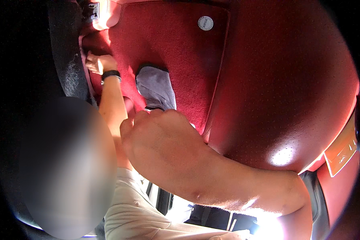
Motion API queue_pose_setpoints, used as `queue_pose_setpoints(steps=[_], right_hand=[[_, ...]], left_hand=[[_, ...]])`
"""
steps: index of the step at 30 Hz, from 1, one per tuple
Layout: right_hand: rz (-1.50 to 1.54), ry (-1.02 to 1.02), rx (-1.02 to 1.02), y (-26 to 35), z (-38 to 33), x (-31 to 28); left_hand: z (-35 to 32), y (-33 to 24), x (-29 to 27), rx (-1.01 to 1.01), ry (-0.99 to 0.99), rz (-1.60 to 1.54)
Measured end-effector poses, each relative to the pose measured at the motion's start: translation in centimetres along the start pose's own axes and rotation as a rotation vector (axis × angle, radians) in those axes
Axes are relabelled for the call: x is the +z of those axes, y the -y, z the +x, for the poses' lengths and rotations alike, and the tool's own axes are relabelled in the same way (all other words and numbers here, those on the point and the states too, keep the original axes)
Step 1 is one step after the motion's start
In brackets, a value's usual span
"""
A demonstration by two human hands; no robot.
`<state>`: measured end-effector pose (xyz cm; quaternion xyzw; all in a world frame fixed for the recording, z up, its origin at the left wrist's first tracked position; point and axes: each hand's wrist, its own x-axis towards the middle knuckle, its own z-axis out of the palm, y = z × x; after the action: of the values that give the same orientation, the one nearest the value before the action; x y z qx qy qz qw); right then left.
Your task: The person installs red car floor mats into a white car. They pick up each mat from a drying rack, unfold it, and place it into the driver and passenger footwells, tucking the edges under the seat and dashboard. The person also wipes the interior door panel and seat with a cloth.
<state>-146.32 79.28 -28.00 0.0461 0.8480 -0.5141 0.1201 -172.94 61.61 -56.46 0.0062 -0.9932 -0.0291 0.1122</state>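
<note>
My right hand (160, 136) reaches in from the lower right, its back toward me and its fingers curled. From under it extends a grey microfibre cloth (156, 86) with black edging, lying on a red carpet mat (188, 52). The hand closes on the cloth's near end, which it hides along with the fingertips. Farther off to the left, my left hand (102, 64) wears a black wristband. Its fingers are bent in at the mat's left edge, beside a dark panel (70, 68); whatever they grip, if anything, is too small to make out.
A red perforated leather seat (284, 80) bulges along the right side. The mat bears a round silver badge (206, 23). At the far left sits a metal fitting (93, 11) by red trim. Beige trousers (136, 208) fill the lower middle. A blurred patch covers the lower left.
</note>
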Motion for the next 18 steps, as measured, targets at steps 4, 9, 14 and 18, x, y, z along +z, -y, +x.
queue_pose_setpoints(steps=[4, 9, 14, 18], right_hand=[[0.048, -0.041, -0.016, 0.6, 0.0, 0.9], [-0.028, -0.002, -0.047, 1.2, 0.0, 0.7], [-0.097, 0.015, -0.001, 1.6, 0.3, 0.6], [-0.024, 0.096, 0.004, 1.2, 0.7, 0.9]], left_hand=[[-9.8, -6.2, -6.6, 0.825, 0.071, -0.455], [-20.3, -13.0, -11.9, 1.183, 0.524, -0.613], [-21.4, -12.9, -8.7, 1.156, 0.541, -0.504], [-21.6, -13.0, -7.8, 1.166, 0.535, -0.445]])
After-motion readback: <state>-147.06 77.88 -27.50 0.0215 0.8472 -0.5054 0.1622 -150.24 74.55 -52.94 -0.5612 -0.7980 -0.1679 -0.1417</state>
